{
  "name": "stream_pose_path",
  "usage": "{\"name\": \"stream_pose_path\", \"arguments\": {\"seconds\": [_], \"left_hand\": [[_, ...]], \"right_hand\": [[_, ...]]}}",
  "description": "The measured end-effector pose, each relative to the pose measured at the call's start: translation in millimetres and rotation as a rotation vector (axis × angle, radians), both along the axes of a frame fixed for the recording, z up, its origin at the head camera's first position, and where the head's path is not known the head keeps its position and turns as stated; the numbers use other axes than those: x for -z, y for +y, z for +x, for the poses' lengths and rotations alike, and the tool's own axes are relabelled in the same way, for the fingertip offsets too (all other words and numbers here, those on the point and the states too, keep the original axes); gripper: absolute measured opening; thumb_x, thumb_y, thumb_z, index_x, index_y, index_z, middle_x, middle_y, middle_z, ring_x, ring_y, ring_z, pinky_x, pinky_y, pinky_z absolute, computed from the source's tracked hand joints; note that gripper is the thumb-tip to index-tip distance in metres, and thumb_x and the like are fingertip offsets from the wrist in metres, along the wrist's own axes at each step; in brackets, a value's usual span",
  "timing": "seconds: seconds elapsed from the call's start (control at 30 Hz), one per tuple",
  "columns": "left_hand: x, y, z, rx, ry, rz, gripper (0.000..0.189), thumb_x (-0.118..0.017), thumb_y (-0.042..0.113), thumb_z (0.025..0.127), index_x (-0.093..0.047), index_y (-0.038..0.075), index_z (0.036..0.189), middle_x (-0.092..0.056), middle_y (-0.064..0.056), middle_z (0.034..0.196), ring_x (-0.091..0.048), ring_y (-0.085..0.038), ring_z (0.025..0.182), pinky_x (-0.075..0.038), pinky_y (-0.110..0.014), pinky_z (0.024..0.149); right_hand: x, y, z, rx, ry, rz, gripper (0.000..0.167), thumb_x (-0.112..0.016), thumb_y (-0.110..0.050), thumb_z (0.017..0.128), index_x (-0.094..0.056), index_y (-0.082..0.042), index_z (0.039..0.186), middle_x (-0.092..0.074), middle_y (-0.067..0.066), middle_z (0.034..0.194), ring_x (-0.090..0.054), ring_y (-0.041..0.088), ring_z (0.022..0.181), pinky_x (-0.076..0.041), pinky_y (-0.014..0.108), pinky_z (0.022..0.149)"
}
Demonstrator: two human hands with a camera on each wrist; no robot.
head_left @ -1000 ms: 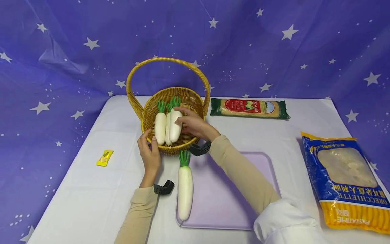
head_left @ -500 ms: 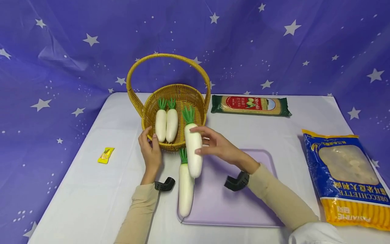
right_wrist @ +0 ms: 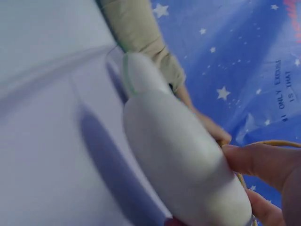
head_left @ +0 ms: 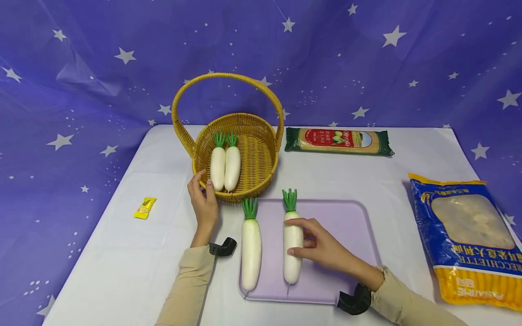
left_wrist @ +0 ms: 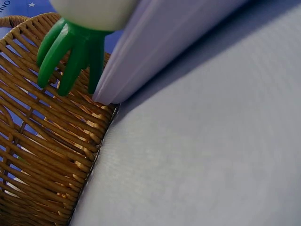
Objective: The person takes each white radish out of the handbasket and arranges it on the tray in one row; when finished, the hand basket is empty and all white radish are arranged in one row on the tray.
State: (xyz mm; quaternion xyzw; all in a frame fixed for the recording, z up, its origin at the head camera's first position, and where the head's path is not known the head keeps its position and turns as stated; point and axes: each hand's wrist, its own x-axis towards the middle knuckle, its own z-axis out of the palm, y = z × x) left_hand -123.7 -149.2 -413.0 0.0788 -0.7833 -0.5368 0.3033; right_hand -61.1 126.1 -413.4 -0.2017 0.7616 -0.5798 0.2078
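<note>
My right hand (head_left: 322, 244) grips a white radish (head_left: 292, 267) with a green top, thumb and fingers on either side. The radish hangs over the lilac tray (head_left: 326, 290); in the right wrist view its shadow falls on the tray apart from it. Another white radish (head_left: 251, 253) lies along the tray's left side, its green leaves (left_wrist: 70, 56) close to the basket in the left wrist view. My left hand (head_left: 205, 203) holds the front left rim of the wicker basket (head_left: 257, 167), thumb inside. Two more radishes (head_left: 232, 170) lie side by side in the basket.
Behind the tray lies a spaghetti pack (head_left: 339, 141). A blue and yellow pasta bag (head_left: 469, 240) is at the right edge of the table. A small yellow wrapped packet (head_left: 145, 208) sits on the white cloth at left. A starry purple backdrop (head_left: 326, 59) hangs behind.
My right hand has lifted one radish out of the basket and carried it forward and right over the tray. My left hand has stayed at the basket rim.
</note>
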Motion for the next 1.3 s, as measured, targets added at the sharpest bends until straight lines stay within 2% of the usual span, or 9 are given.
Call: {"name": "stream_pose_path", "arguments": {"seconds": [0.13,0.33,0.43,0.67,0.93,1.1,1.3], "left_hand": [[-0.1,0.9,-0.4,0.005,-0.003,0.000,0.035,-0.041,0.008,0.091,-0.045,-0.004,0.124,-0.039,-0.029,0.120,-0.035,-0.020,0.082,-0.025,-0.012,0.070],[-0.2,1.3,0.7,0.002,-0.013,0.005,0.035,-0.041,0.008,0.091,-0.045,-0.003,0.124,-0.038,-0.029,0.121,-0.036,-0.022,0.082,-0.025,-0.013,0.070],[-0.2,1.6,1.5,0.003,-0.019,0.005,0.035,-0.041,0.008,0.091,-0.045,-0.004,0.124,-0.038,-0.028,0.121,-0.036,-0.019,0.084,-0.025,-0.012,0.071],[-0.7,1.8,1.3,0.005,-0.010,0.007,0.035,-0.041,0.008,0.092,-0.045,-0.004,0.124,-0.038,-0.028,0.122,-0.036,-0.018,0.085,-0.026,-0.012,0.071],[0.2,1.5,0.9,0.000,-0.002,0.008,0.035,-0.041,0.008,0.091,-0.045,-0.005,0.124,-0.039,-0.029,0.121,-0.037,-0.023,0.081,-0.026,-0.012,0.070],[-0.4,1.8,1.0,-0.007,-0.002,0.007,0.034,-0.041,0.008,0.091,-0.046,-0.004,0.123,-0.039,-0.029,0.121,-0.037,-0.024,0.081,-0.026,-0.012,0.070],[-1.0,1.8,1.2,-0.009,0.000,0.002,0.034,-0.041,0.008,0.091,-0.047,-0.002,0.123,-0.039,-0.029,0.121,-0.037,-0.024,0.081,-0.026,-0.012,0.070]], "right_hand": [[5.1,1,1.8,0.029,0.103,0.099,0.056,-0.073,-0.023,0.074,-0.052,-0.012,0.125,-0.042,0.016,0.099,-0.055,0.014,0.083,-0.051,0.022,0.071],[2.9,1,5.8,0.009,0.128,0.228,0.057,-0.071,-0.033,0.075,-0.051,-0.023,0.127,-0.042,0.009,0.100,-0.051,0.012,0.081,-0.047,0.022,0.071],[3.3,1,9.3,0.024,0.152,0.270,0.058,-0.071,-0.034,0.076,-0.049,-0.025,0.129,-0.043,0.008,0.099,-0.052,0.010,0.080,-0.047,0.022,0.071],[5.9,-4,19.0,0.123,0.213,0.263,0.057,-0.071,-0.025,0.077,-0.048,-0.022,0.129,-0.045,0.009,0.095,-0.049,0.008,0.075,-0.045,0.019,0.063],[5.6,-10,26.2,0.123,0.293,0.296,0.049,-0.065,-0.024,0.083,-0.050,-0.025,0.129,-0.043,0.007,0.096,-0.042,0.003,0.066,-0.040,0.016,0.054],[5.1,-13,29.0,0.133,0.296,0.331,0.050,-0.063,-0.032,0.083,-0.048,-0.028,0.131,-0.042,0.013,0.106,-0.041,0.003,0.063,-0.038,0.016,0.054],[4.2,-15,30.7,0.125,0.246,0.399,0.051,-0.059,-0.042,0.084,-0.043,-0.037,0.132,-0.039,0.015,0.120,-0.040,0.004,0.063,-0.037,0.016,0.056]]}}
